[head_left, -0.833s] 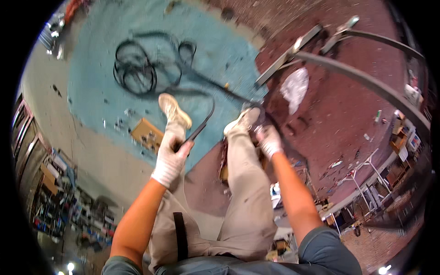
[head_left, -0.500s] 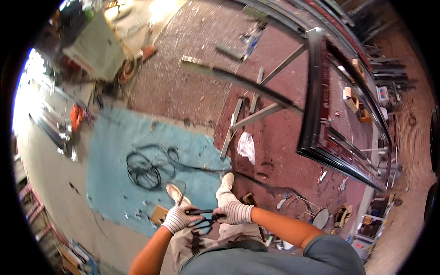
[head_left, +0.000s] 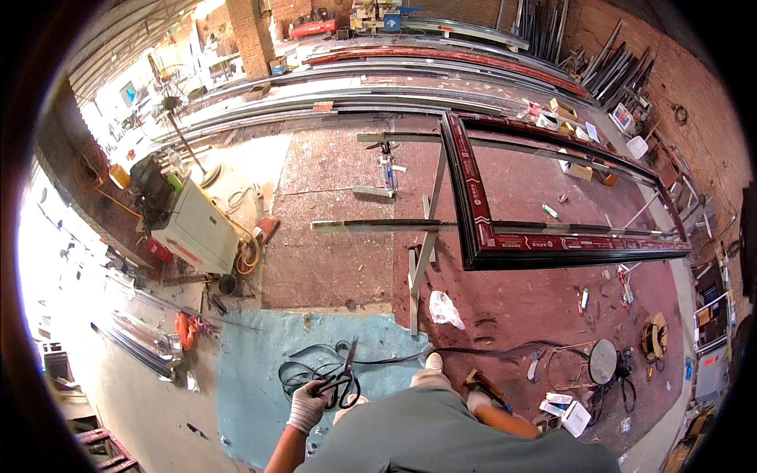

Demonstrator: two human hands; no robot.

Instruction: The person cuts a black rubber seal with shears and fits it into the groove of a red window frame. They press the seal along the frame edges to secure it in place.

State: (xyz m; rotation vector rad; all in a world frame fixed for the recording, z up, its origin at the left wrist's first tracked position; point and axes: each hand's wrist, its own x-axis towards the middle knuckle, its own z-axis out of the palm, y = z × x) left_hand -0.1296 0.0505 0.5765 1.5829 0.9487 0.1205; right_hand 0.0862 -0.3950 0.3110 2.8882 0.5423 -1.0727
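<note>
shears: large black metal shears (head_left: 341, 380), long narrow blades tapering to a point that aims up and away, looped handles at the near end; held low in the frame, above the blue floor patch.
left hand: white knit glove (head_left: 305, 407), fingers wrapped tight through the handle loops, holding the shears.
right hand: white glove (head_left: 478, 400), mostly hidden behind the grey-green trouser leg; touching a short brown tool handle (head_left: 482, 383); cannot tell whether it is closed or loose.
shoe: pale shoe tip (head_left: 433, 363) just beyond the knee, at the edge of the blue patch.
cable: thin black cable (head_left: 303, 369), coiled in loose loops right under the shears, one strand running right across the red floor.
floor: blue patch (head_left: 252, 370), matte with ragged edges; beyond it worn red-brown paint (head_left: 520, 303), scuffed and dusty.
plastic: crumpled white bag (head_left: 445, 310) near a grey steel bar.
bars: flat grey steel lengths (head_left: 386, 225) laid crosswise, one upright piece between them.
frame: big rectangular door frame (head_left: 481, 213), glossy dark with red ornamented moulding, lying flat on the red floor well beyond the hands.
machine: white boxy unit (head_left: 195, 225) at left, with orange hose coiled beside it.
</note>
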